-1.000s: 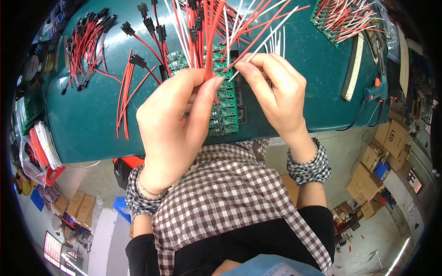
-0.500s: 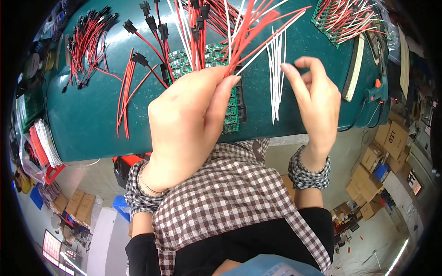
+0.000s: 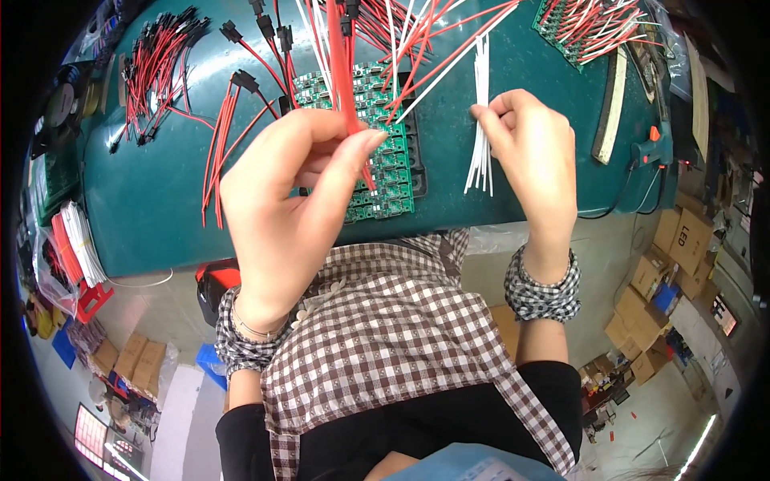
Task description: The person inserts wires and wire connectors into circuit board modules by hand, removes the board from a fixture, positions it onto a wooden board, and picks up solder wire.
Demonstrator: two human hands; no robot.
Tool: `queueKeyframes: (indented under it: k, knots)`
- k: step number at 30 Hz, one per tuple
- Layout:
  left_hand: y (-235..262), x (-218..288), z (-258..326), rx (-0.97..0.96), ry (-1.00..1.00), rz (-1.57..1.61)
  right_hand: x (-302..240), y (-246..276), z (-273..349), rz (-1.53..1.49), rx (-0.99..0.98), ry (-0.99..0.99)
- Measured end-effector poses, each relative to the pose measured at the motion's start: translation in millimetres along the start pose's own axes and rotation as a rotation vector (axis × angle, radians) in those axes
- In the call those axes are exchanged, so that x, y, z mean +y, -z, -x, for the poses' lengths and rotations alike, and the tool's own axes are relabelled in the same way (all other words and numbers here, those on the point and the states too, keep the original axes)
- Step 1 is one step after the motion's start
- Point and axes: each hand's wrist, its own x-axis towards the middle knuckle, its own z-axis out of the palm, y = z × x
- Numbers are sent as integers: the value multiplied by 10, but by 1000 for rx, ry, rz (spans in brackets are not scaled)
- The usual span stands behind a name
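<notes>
Left hand (image 3: pixel 293 200) raised over the green circuit board panel (image 3: pixel 377 136), thumb and fingers pressed together around a red wire (image 3: pixel 343 72) that runs up and away toward the fan of red and white leads (image 3: pixel 417 40) already standing out of the board. Right hand (image 3: pixel 533 156) off to the side, fingertips pinched on the top of a small bundle of white wires (image 3: pixel 481 120) hanging down over the teal table (image 3: pixel 160 200) — just beside the panel, not on it. More red leads with black plugs (image 3: pixel 156 68) lying loose at the far left, a second wired board (image 3: pixel 589 28) at the top right. Likely trouble from here: the white bundle held only at one end, so a loose pinch could drop strands and scatter them — or let several come away when only one is wanted. Also a risk of the raised red wire snagging the crowded leads and tugging a joint, judging by how densely they cross above the panel.
</notes>
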Motion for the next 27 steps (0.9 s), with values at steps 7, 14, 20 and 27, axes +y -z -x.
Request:
queueKeyframes:
  k: [7, 14, 20, 27]
  knots:
    - [-73, -36, 9, -33, -30, 34, -4, -18, 56, 24, 15, -33]
    - [-113, -85, 10, -73, -37, -18, 75, -121, 17, 194, 129, 115]
    - [-134, -80, 5, -110, 6, -125, 266, -13, -61, -304, -43, -72]
    - [-152, -54, -23, -134, 87, -116, 474, 42, -38, -846, -102, -137]
